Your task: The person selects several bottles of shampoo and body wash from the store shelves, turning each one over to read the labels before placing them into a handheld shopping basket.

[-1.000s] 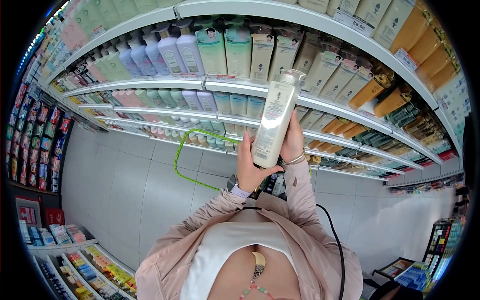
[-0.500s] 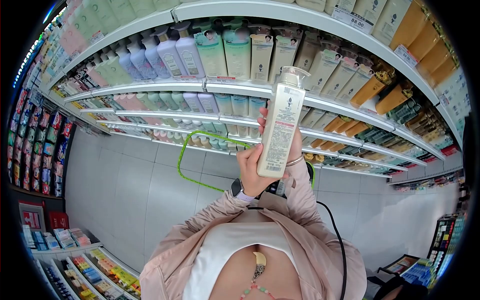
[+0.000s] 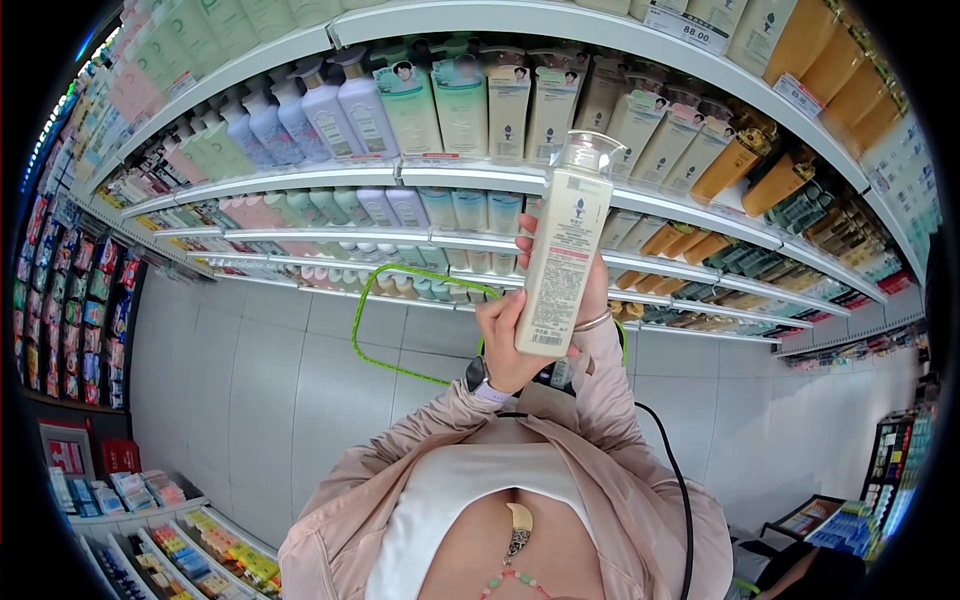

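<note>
A cream pump bottle (image 3: 566, 260) with a clear cap is held up in front of me, its printed back label towards the camera and its top leaning slightly right. My left hand (image 3: 506, 335), with a dark watch (image 3: 476, 374) at the wrist, grips the bottle's lower left side. Behind the bottle, my right hand (image 3: 594, 290) wraps round it; some fingertips show at its left edge, and a bangle (image 3: 593, 320) circles that wrist.
Shelves (image 3: 500, 172) of bottles stretch across the front. A basket's green rim (image 3: 357, 325) shows below them, over the tiled floor (image 3: 262, 380). Packet racks (image 3: 75, 290) stand at left, low displays (image 3: 185, 555) at lower left. A black cable (image 3: 680, 470) hangs at right.
The shelves have shifted slightly left in view, with the lower rows a little lower. Both hands keep their hold on the bottle, which has barely moved.
</note>
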`<action>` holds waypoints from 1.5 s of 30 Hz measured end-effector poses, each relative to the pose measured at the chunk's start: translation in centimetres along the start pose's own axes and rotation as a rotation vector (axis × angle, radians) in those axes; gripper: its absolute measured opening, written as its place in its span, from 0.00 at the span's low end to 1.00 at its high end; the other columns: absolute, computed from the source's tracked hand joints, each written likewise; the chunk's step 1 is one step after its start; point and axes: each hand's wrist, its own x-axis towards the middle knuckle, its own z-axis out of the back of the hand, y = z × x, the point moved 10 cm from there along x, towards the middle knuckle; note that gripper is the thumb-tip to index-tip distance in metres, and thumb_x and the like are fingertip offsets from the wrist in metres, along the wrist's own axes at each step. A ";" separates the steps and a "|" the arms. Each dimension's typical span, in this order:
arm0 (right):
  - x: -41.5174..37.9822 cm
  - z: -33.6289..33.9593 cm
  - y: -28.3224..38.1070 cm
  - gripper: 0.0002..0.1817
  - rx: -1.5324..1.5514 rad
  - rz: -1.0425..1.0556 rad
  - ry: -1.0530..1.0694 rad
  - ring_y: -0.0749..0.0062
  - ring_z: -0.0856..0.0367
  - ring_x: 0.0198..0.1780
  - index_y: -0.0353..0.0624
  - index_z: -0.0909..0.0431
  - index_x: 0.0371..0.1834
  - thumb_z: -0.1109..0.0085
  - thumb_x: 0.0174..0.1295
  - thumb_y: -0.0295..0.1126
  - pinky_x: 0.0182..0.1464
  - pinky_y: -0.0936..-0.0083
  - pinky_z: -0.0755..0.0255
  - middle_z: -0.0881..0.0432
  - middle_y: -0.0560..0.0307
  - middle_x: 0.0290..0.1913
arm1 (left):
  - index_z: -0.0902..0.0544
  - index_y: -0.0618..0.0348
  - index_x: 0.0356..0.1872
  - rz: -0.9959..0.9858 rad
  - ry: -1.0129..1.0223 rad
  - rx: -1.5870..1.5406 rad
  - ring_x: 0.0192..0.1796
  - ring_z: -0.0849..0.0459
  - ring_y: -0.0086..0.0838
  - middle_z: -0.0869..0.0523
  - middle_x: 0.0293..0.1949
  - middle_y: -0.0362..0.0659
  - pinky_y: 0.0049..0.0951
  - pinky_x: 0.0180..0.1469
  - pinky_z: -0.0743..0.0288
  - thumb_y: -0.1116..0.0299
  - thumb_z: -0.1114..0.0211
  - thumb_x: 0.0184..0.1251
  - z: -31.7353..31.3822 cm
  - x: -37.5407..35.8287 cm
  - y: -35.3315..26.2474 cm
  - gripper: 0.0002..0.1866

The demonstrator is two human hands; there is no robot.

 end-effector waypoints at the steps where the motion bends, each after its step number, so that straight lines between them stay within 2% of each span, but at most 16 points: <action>1: -0.1 0.0 0.1 0.29 0.005 0.006 0.005 0.59 0.27 0.50 0.39 0.41 0.61 0.67 0.65 0.49 0.50 0.70 0.28 0.32 0.44 0.56 | 0.40 0.63 0.58 -0.002 0.001 -0.003 0.50 0.33 0.39 0.37 0.47 0.48 0.35 0.51 0.36 0.47 0.22 0.26 -0.1 0.0 -0.1 0.55; 25: -2.5 2.2 2.9 0.28 0.021 0.076 -0.078 0.61 0.27 0.50 0.40 0.40 0.61 0.68 0.66 0.49 0.49 0.70 0.28 0.31 0.45 0.56 | 0.41 0.62 0.59 0.021 0.088 -0.064 0.51 0.34 0.41 0.37 0.48 0.49 0.37 0.52 0.37 0.49 0.21 0.24 -3.1 -1.0 -1.0 0.56; 27: -2.7 2.7 3.2 0.27 0.020 0.079 -0.089 0.62 0.26 0.49 0.40 0.40 0.60 0.67 0.66 0.48 0.48 0.72 0.27 0.32 0.45 0.56 | 0.41 0.63 0.59 0.050 0.099 -0.102 0.51 0.34 0.41 0.37 0.48 0.50 0.37 0.53 0.38 0.49 0.21 0.23 -3.6 -1.0 -1.0 0.57; 29: -2.8 3.6 3.4 0.29 0.017 0.072 -0.115 0.61 0.27 0.50 0.41 0.41 0.61 0.71 0.66 0.51 0.49 0.68 0.29 0.31 0.45 0.55 | 0.41 0.63 0.59 0.064 0.112 -0.116 0.52 0.34 0.42 0.37 0.48 0.50 0.37 0.53 0.38 0.49 0.21 0.24 -4.0 -1.1 -1.0 0.57; 32: -3.1 4.3 3.9 0.29 0.034 0.084 -0.085 0.61 0.26 0.49 0.40 0.40 0.60 0.72 0.67 0.52 0.49 0.68 0.29 0.30 0.46 0.54 | 0.42 0.65 0.59 0.099 0.148 -0.131 0.52 0.34 0.41 0.37 0.48 0.50 0.37 0.54 0.38 0.49 0.21 0.25 -4.8 -1.3 -1.1 0.56; 34: -3.5 5.5 4.1 0.28 0.027 0.085 -0.147 0.62 0.26 0.48 0.40 0.39 0.59 0.71 0.67 0.50 0.48 0.69 0.27 0.29 0.46 0.53 | 0.42 0.65 0.59 0.125 0.176 -0.132 0.52 0.35 0.41 0.37 0.49 0.50 0.37 0.54 0.39 0.48 0.22 0.25 -5.5 -1.6 -0.9 0.56; 36: -3.9 7.2 4.1 0.27 0.021 0.081 -0.210 0.62 0.25 0.47 0.40 0.37 0.58 0.69 0.67 0.48 0.46 0.69 0.26 0.29 0.46 0.53 | 0.41 0.66 0.58 0.180 0.227 -0.138 0.53 0.34 0.39 0.37 0.49 0.49 0.36 0.56 0.39 0.46 0.23 0.27 -6.4 -1.9 -0.3 0.55; 40: -5.0 11.7 3.8 0.29 -0.019 0.087 -0.314 0.59 0.26 0.49 0.39 0.41 0.60 0.74 0.68 0.51 0.48 0.66 0.27 0.29 0.44 0.52 | 0.41 0.67 0.57 0.351 0.288 -0.298 0.54 0.34 0.36 0.36 0.50 0.48 0.35 0.57 0.40 0.47 0.23 0.31 -8.7 -3.9 1.8 0.53; 42: -5.9 13.4 3.5 0.26 -0.063 0.074 -0.363 0.68 0.25 0.48 0.38 0.37 0.56 0.69 0.68 0.49 0.50 0.71 0.29 0.27 0.52 0.49 | 0.41 0.67 0.56 0.475 0.332 -0.416 0.55 0.34 0.34 0.36 0.50 0.48 0.33 0.57 0.40 0.51 0.24 0.36 -10.1 -5.7 3.3 0.49; 43: -6.5 14.6 3.1 0.25 -0.065 0.068 -0.393 0.68 0.26 0.48 0.37 0.37 0.56 0.66 0.68 0.47 0.50 0.70 0.30 0.27 0.52 0.49 | 0.41 0.66 0.56 0.481 0.361 -0.415 0.56 0.34 0.32 0.35 0.51 0.47 0.32 0.58 0.40 0.59 0.25 0.41 -10.4 -6.2 3.4 0.43; 44: -7.0 16.0 2.4 0.25 -0.059 0.046 -0.421 0.68 0.26 0.48 0.37 0.37 0.56 0.66 0.68 0.47 0.50 0.70 0.30 0.27 0.52 0.49 | 0.41 0.66 0.56 0.517 0.368 -0.414 0.56 0.34 0.32 0.35 0.51 0.47 0.32 0.58 0.40 0.59 0.25 0.41 -11.0 -7.3 3.9 0.43; 45: -7.8 17.8 1.6 0.24 -0.061 0.025 -0.471 0.68 0.26 0.48 0.37 0.37 0.56 0.65 0.68 0.46 0.51 0.70 0.30 0.27 0.52 0.49 | 0.41 0.65 0.55 0.717 0.329 -0.629 0.54 0.32 0.31 0.34 0.51 0.47 0.31 0.58 0.39 0.65 0.26 0.42 -12.0 -9.5 5.2 0.40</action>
